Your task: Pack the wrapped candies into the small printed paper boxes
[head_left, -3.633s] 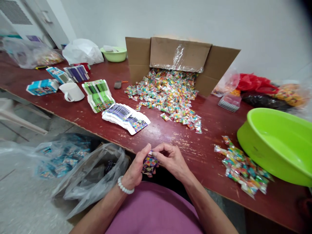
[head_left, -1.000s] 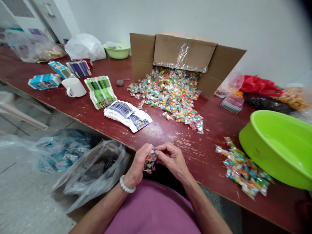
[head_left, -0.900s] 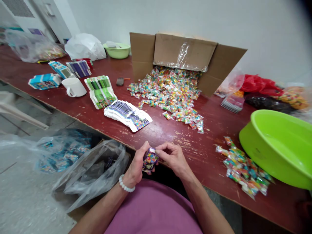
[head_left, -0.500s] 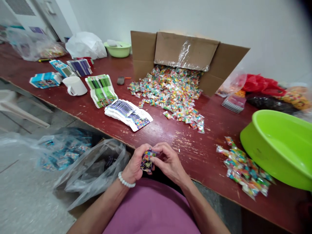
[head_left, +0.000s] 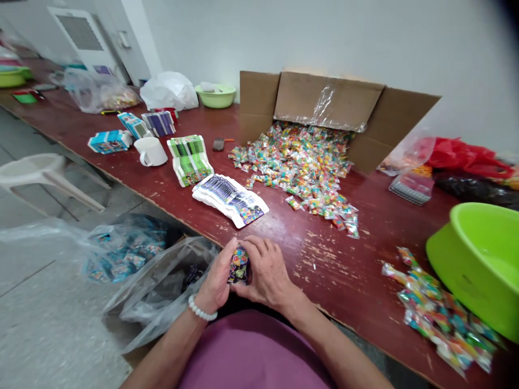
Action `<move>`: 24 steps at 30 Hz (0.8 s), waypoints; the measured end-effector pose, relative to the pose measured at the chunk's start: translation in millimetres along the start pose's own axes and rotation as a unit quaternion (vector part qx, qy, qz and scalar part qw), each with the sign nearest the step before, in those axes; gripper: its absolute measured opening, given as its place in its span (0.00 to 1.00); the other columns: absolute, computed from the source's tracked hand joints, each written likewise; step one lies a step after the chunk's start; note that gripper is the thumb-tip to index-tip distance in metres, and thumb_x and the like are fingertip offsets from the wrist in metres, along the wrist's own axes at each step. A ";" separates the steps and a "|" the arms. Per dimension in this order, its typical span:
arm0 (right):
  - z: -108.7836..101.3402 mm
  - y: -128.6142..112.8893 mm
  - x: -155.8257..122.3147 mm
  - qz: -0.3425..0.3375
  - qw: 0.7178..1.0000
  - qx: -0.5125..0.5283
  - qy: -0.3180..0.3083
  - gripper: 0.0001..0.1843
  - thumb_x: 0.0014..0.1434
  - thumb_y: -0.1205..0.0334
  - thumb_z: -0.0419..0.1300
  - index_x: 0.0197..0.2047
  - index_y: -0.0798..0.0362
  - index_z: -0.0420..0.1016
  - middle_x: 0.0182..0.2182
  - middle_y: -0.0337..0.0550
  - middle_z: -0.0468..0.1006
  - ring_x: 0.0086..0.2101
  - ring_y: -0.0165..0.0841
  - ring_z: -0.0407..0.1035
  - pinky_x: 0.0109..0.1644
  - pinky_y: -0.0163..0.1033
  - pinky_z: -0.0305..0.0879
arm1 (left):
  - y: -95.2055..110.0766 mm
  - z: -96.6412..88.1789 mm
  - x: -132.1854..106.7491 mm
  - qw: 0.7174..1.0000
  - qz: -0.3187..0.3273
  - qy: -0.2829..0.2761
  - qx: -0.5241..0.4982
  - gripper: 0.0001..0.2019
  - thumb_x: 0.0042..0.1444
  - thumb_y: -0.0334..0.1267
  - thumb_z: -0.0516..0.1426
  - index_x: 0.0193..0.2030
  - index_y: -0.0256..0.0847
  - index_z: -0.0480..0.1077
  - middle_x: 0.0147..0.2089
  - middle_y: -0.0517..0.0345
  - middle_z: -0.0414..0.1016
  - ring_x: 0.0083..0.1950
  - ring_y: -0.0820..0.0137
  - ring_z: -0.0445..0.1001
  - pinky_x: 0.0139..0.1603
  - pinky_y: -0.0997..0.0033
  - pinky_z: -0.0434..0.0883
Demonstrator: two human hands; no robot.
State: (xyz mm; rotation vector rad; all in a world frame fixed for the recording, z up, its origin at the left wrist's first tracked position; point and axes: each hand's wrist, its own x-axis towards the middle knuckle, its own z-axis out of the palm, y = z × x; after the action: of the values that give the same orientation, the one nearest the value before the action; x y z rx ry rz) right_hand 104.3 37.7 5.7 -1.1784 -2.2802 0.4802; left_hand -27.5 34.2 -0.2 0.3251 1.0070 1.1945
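Between my two hands, close to my body at the table's front edge, is a small dark printed packet (head_left: 239, 265) with coloured dots on its face. My left hand (head_left: 217, 278), with a white bead bracelet on the wrist, grips it from the left. My right hand (head_left: 265, 270) curls round its right side and top. Just beyond my hands lies a fanned stack of purple-and-white printed packets (head_left: 231, 197). Behind that stack is a stack of green packets (head_left: 190, 159). Small wrapped candies (head_left: 300, 167) spill out of an open cardboard box (head_left: 328, 100) onto the table.
A lime green basin (head_left: 478, 259) stands at right beside a smaller candy pile (head_left: 441, 308). A white mug (head_left: 150, 152) and blue boxes (head_left: 109, 141) are at left. Below the edge, a plastic-lined carton (head_left: 158, 302) holds dark packets. A white stool (head_left: 48, 175) stands farther left.
The view has swung left, so the table's things sit farther right. My right hand has gone from fingering the packet's upper edge to wrapping round its side.
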 end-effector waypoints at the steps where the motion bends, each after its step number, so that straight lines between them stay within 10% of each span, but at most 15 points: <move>1: 1.3 1.8 5.4 -0.018 1.000 0.003 -0.015 0.46 0.43 0.46 0.73 0.62 0.52 0.64 0.60 0.56 0.68 0.53 0.53 0.63 0.55 0.57 0.62 | 3.8 -3.7 -1.1 1.000 -0.002 0.001 0.009 0.17 0.53 0.46 0.64 0.44 0.38 0.71 0.36 0.58 0.79 0.36 0.70 0.78 0.37 0.74 0.74; 6: 4.1 44.2 48.4 -0.012 0.998 0.049 0.025 0.47 0.51 0.40 0.67 0.66 0.53 0.58 0.62 0.57 0.65 0.58 0.49 0.62 0.60 0.52 0.60 | 34.3 -50.8 -6.3 0.968 0.104 0.066 0.220 0.26 0.57 0.62 0.54 0.44 0.39 0.70 0.32 0.56 0.77 0.26 0.67 0.74 0.26 0.69 0.71; 10: 3.4 84.5 89.9 0.207 0.973 -0.049 0.086 0.34 0.60 0.47 0.63 0.61 0.60 0.65 0.55 0.62 0.70 0.55 0.50 0.64 0.57 0.52 0.60 | 51.1 -110.1 -2.2 0.828 0.221 0.222 0.466 0.24 0.55 0.61 0.55 0.46 0.42 0.73 0.45 0.52 0.79 0.49 0.56 0.76 0.51 0.58 0.72; 13: 8.9 95.4 104.4 0.285 0.950 -0.115 0.062 0.36 0.55 0.38 0.64 0.56 0.56 0.71 0.54 0.61 0.70 0.53 0.54 0.63 0.53 0.54 0.60 | 50.3 -136.2 3.0 0.802 0.222 0.242 0.499 0.24 0.57 0.59 0.53 0.49 0.43 0.72 0.49 0.51 0.78 0.53 0.55 0.74 0.57 0.53 0.69; 24: 28.7 102.1 97.3 0.302 0.923 0.074 0.226 0.26 0.49 0.46 0.67 0.46 0.54 0.72 0.52 0.54 0.70 0.54 0.49 0.61 0.55 0.52 0.53 | 36.5 -83.7 7.6 0.742 0.338 0.153 0.558 0.20 0.62 0.52 0.52 0.53 0.43 0.70 0.54 0.49 0.74 0.54 0.58 0.72 0.57 0.54 0.67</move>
State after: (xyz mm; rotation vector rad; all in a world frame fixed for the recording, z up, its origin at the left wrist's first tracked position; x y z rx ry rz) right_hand 105.6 173.0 -43.1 -1.7059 -1.4448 0.5209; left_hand -115.7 31.4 -24.7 1.6005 1.9493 1.1366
